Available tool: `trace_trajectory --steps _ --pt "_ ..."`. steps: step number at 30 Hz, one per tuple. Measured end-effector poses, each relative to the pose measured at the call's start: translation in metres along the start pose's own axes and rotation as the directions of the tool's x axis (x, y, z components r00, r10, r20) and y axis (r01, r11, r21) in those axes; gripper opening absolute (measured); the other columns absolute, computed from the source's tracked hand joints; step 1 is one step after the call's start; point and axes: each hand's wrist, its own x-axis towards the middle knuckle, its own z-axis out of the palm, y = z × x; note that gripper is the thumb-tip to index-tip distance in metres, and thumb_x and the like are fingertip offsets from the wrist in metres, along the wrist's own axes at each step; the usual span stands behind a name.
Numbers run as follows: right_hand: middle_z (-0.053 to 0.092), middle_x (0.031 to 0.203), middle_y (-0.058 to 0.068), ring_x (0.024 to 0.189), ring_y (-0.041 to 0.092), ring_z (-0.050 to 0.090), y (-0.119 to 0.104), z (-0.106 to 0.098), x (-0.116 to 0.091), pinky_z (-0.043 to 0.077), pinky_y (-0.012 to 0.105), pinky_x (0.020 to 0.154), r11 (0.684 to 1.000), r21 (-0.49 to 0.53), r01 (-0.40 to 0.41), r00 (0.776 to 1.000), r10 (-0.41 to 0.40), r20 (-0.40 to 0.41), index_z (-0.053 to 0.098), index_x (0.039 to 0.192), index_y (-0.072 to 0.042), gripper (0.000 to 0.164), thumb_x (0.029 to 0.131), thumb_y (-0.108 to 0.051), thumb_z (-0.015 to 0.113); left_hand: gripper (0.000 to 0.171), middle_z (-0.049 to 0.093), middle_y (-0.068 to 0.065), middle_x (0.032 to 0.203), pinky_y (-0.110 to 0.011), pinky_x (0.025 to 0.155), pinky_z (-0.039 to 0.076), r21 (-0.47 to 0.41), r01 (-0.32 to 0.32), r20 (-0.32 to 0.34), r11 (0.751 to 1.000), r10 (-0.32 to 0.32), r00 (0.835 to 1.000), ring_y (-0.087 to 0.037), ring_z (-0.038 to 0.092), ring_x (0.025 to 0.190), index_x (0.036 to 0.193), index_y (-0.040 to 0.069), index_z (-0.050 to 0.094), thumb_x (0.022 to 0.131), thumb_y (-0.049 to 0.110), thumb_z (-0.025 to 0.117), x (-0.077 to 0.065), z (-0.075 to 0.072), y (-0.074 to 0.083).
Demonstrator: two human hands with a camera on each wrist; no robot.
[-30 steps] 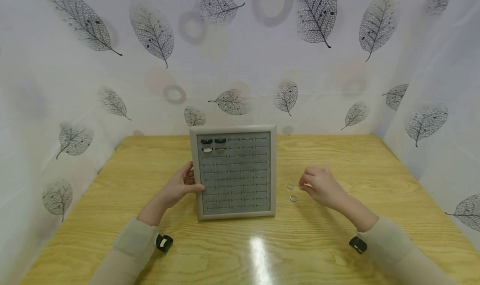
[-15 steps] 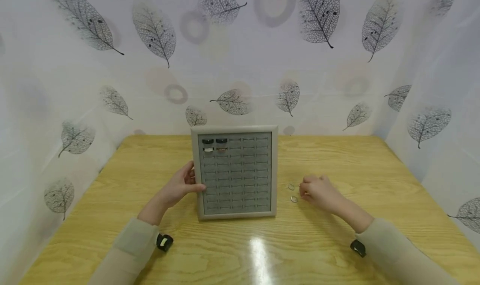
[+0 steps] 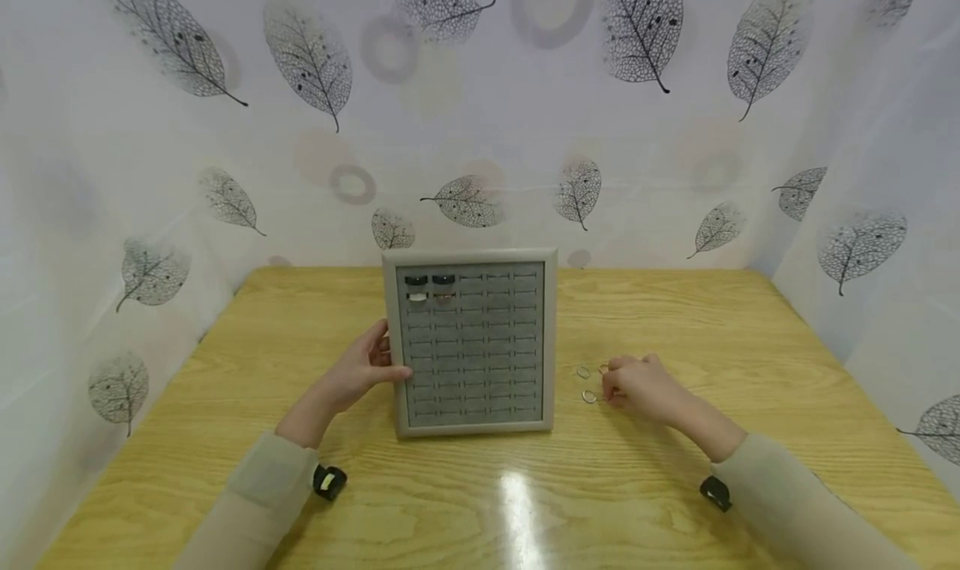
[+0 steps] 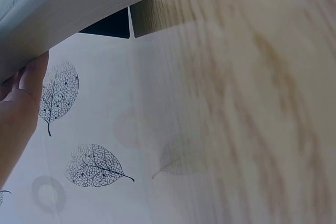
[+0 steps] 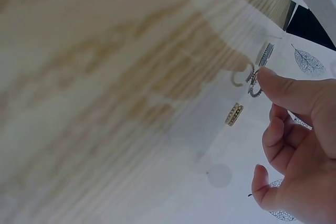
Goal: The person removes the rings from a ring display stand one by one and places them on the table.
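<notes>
My left hand (image 3: 352, 377) grips the left edge of a framed grey ring display board (image 3: 472, 345), its thumb on the front. The board stands tilted back on the table, with black, white and reddish rings in the first two columns of its top two rows. My right hand (image 3: 641, 389) is low over the table, right of the board. In the right wrist view, its thumb tip meets a small silver ring (image 5: 255, 88), which it seems to pinch; the index finger is mostly hidden. A gold ring (image 5: 234, 114) and a stone-studded silver ring (image 5: 267, 54) lie close by.
The wood-grain table (image 3: 450, 503) ends at a white curtain (image 3: 480, 120) with a leaf print. Two silver rings lie between the board and the right hand, one of them a thin ring (image 3: 582, 372) farther back. Dark straps sit on both sleeves.
The right hand has lowered slightly and drawn a little toward me, its fingers closing in. A gold ring now shows beside its fingertips. The left hand keeps its grip on the board.
</notes>
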Motion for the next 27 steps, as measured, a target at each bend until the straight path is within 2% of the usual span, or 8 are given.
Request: trace_trajectory --steps 10,27 --pt "0.044 0.066 -0.013 0.06 0.002 0.041 0.0012 0.0027 -0.002 0.028 0.034 0.059 1.0 0.012 -0.012 1.0 0.011 0.029 0.065 0.068 -0.018 0.014 0.067 -0.008 0.075 0.08 0.044 -0.024 0.12 -0.036 0.082 0.045 0.012 0.007 -0.002 1.0 -0.007 1.0 -0.024 0.053 0.1 0.138 0.002 0.016 0.076 0.002 0.067 -0.0004 0.0001 0.0" --pt "0.046 0.067 -0.012 0.062 0.004 0.045 0.0015 0.0009 -0.0033 0.029 0.036 0.059 0.999 -0.005 -0.04 0.999 0.04 0.03 0.066 0.068 -0.019 0.014 0.067 -0.008 0.075 0.08 0.043 -0.024 0.122 -0.036 0.082 0.045 0.0 -0.003 0.003 1.0 0.003 1.0 -0.023 0.052 0.101 0.138 0.002 0.016 0.076 0.001 0.067 0.0001 0.0005 -0.0001"
